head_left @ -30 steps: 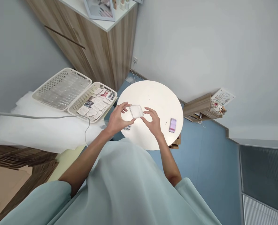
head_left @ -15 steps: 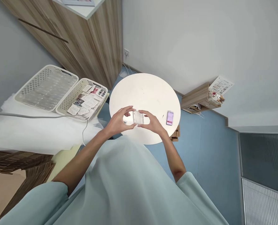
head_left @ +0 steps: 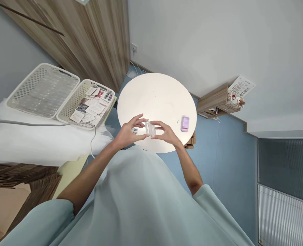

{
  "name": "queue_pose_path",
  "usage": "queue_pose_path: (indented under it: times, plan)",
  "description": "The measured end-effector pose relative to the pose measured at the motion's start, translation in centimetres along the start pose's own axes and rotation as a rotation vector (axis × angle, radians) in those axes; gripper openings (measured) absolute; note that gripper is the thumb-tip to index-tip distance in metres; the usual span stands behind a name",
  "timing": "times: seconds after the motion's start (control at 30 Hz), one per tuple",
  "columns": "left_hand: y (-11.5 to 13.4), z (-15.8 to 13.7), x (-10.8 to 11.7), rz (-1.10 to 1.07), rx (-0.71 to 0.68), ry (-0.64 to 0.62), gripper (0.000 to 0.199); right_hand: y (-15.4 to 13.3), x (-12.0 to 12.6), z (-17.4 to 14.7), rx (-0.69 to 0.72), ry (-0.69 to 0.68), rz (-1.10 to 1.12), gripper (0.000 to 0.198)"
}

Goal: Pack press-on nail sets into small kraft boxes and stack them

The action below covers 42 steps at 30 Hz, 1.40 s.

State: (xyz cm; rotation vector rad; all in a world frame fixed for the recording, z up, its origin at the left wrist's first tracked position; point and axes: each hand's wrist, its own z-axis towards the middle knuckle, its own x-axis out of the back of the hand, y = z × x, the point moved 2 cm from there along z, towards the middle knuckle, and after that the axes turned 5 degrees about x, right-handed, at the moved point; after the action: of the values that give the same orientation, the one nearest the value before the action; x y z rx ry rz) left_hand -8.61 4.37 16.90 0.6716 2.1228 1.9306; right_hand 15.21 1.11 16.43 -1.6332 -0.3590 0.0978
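Note:
Over the round white table, my left hand [head_left: 131, 132] and my right hand [head_left: 167, 132] hold a small clear plastic box [head_left: 150, 129] between them. Each hand grips one side of it, thumb at the near edge and fingers at the far edge. The box looks hinged and partly open, its two halves at an angle. No contents can be made out in it. Through the gap between my left thumb and fingers, a small item with dark dots [head_left: 134, 131] shows on the table, mostly hidden by the hand.
A phone [head_left: 185, 123] lies at the right of the white table [head_left: 156, 92]. To the left stand a basket of clear plastic packs [head_left: 44, 92] and a basket of cards [head_left: 95, 107]. A grey cable [head_left: 39, 123] crosses in front of them. A wooden shelf [head_left: 213, 101] stands by the wall.
The clear box has tilted between my hands, and its halves now stand at a sharper angle. The dotted item shows more beside my left hand. The whole view has shifted slightly.

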Motion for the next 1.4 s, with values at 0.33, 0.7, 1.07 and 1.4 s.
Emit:
queue_pose_path:
  times: [0.33, 0.7, 1.07, 1.4]
  plan:
    - [-1.0, -0.2, -0.3, -0.121, -0.021, 0.023, 0.103, 1.0, -2.1, 0.3, -0.035, 0.08, 0.124, 0.077]
    - [-1.5, -0.7, 0.4, -0.206, 0.048, 0.027, 0.099, 1.3, -3.6, 0.7, -0.051, 0.111, 0.147, 0.083]
    - [-0.3, -0.8, 0.5, -0.183, 0.036, 0.055, 0.099, 1.1, -4.1, 0.6, -0.042, 0.126, 0.172, 0.083]
    - [-0.2, 0.0, 0.9, -0.099, -0.017, 0.028, 0.093, -0.8, -3.2, 0.6, -0.026, 0.073, 0.1, 0.086]
